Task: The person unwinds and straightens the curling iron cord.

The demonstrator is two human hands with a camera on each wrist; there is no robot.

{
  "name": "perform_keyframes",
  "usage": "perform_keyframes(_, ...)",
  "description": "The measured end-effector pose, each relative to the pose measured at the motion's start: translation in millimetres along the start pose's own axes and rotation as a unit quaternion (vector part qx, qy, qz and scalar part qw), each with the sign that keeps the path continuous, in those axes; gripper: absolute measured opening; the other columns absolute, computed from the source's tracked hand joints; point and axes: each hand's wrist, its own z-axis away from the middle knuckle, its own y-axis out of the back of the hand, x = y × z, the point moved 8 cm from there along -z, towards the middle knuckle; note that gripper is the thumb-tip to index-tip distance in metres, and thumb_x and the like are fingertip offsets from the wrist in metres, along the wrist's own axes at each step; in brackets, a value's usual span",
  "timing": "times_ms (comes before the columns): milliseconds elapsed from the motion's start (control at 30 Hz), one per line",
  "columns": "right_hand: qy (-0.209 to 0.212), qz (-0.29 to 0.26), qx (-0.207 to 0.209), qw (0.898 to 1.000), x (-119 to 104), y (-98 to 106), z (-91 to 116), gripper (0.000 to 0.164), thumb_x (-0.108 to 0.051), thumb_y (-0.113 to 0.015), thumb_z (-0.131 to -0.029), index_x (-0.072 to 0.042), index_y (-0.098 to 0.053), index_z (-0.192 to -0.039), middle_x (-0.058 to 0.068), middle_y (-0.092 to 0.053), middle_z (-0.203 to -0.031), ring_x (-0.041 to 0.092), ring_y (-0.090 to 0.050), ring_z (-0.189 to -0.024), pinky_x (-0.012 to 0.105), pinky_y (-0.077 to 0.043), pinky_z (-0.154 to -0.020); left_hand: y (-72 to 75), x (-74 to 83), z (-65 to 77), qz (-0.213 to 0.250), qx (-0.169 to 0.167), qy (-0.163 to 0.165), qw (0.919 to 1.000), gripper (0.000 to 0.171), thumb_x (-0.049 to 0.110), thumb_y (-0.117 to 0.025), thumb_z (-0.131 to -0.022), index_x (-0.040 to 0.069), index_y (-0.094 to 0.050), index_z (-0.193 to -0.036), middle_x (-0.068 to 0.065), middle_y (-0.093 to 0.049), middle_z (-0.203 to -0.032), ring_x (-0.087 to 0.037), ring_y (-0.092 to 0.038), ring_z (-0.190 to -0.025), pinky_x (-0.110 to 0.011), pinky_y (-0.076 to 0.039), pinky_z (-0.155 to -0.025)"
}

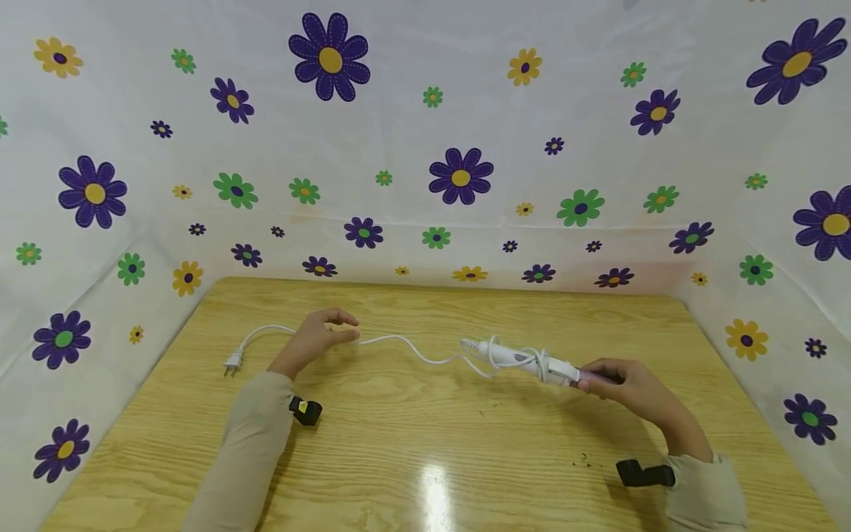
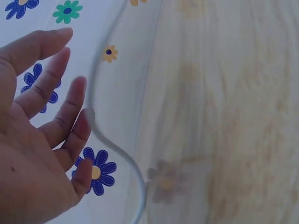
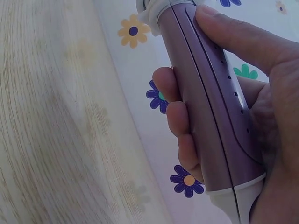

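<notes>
On the right, my right hand (image 1: 628, 384) grips the purple end of a white and purple hair straightener (image 1: 512, 357). Thumb and fingers wrap round its purple body (image 3: 210, 102), which has a row of small holes. Loops of white cord (image 1: 432, 360) are wound about the straightener's white part, and the cord runs left across the table. My left hand (image 1: 318, 338) is over the cord with its fingers loosely bent and apart. In the left wrist view, the cord (image 2: 124, 154) passes right at the fingertips. The plug (image 1: 233, 362) lies beyond the left hand, at the far left.
The wooden table (image 1: 399, 428) has white flowered cloth (image 1: 399, 133) behind it and at both sides. Some small dark specks (image 1: 583, 459) lie near the right forearm. Each wrist carries a black camera, one on the left (image 1: 307, 411), one on the right (image 1: 645, 474).
</notes>
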Motion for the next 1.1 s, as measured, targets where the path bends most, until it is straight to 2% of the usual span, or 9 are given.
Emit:
perform_keyframes(133,0.004,-0.006,0.002,1.0,-2,1,1,0.035,-0.025,-0.062,-0.095,0.002,-0.064,-0.116,0.011,-0.067,-0.101,0.014,-0.061,-0.081,0.03,-0.053,-0.07,-0.1,11.3,0.8,-0.017,0.003,-0.007,0.9998,0.035,0.029,-0.07,-0.088,0.009,-0.065,-0.116,-0.014,-0.053,-0.136,-0.034,-0.042,-0.129,-0.059,-0.034,-0.103)
perform_keyframes(300,0.012,-0.013,0.013,1.0,-5,1,2,0.034,-0.024,-0.063,-0.094,0.002,-0.065,-0.116,0.01,-0.067,-0.098,0.015,-0.061,-0.079,0.031,-0.053,-0.069,-12.4,32.1,-1.0,-0.004,-0.02,-0.048,0.9986,0.039,0.027,-0.071,-0.088,0.005,-0.064,-0.119,-0.013,-0.056,-0.133,-0.036,-0.043,-0.128,-0.059,-0.03,-0.107)
perform_keyframes(400,0.011,-0.014,0.014,1.0,-5,1,3,0.034,-0.023,-0.063,-0.094,0.002,-0.065,-0.116,0.01,-0.067,-0.097,0.015,-0.061,-0.079,0.031,-0.053,-0.069,-26.3,43.6,-2.4,0.006,-0.035,-0.073,0.9967,0.038,0.025,-0.071,-0.087,0.004,-0.064,-0.118,-0.011,-0.059,-0.128,-0.035,-0.045,-0.124,-0.057,-0.029,-0.108)
perform_keyframes(667,0.014,-0.021,0.015,1.0,-7,0,3,0.033,-0.023,-0.063,-0.094,0.003,-0.065,-0.115,0.007,-0.067,-0.096,0.015,-0.061,-0.079,0.031,-0.053,-0.069,-68.8,69.0,-5.2,0.004,-0.076,-0.108,0.9912,0.034,0.023,-0.071,-0.087,0.005,-0.065,-0.116,-0.01,-0.063,-0.123,-0.034,-0.05,-0.124,-0.055,-0.025,-0.112)
perform_keyframes(1100,0.008,-0.021,0.015,1.0,-12,-4,0,0.033,-0.024,-0.063,-0.094,0.002,-0.065,-0.114,0.009,-0.066,-0.097,0.014,-0.06,-0.08,0.03,-0.053,-0.069,-125.9,88.2,-4.3,0.04,-0.143,-0.127,0.9808,0.032,0.023,-0.073,-0.086,0.009,-0.066,-0.114,-0.005,-0.064,-0.121,-0.026,-0.052,-0.123,-0.052,-0.027,-0.113)
